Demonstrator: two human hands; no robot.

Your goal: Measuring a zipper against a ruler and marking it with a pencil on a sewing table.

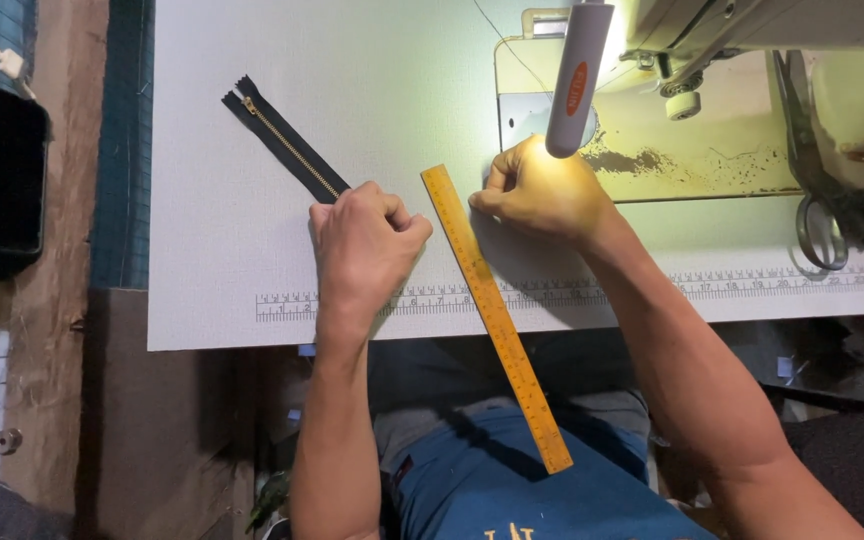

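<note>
Two hands working a black zipper and a yellow ruler on a white counter.

The left hand (364, 245) is curling into a closed grip over the near end of the black zipper (282, 145), which is lying diagonally on the counter (212, 250), running away to the far left with its brass teeth showing. The right hand (542, 190) is resting fist-like just right of the yellow ruler (492, 305), fingertips pinched together at the ruler's far end; cannot tell what, if anything, the pinch is holding. The ruler is slanting between the two hands, its near end hanging off the counter edge over the person's lap. A sewing machine (712, 30) is sitting far right, with its lamp (577, 75) shining on the right hand. Scissors (817, 190) are lying right of it.
</note>
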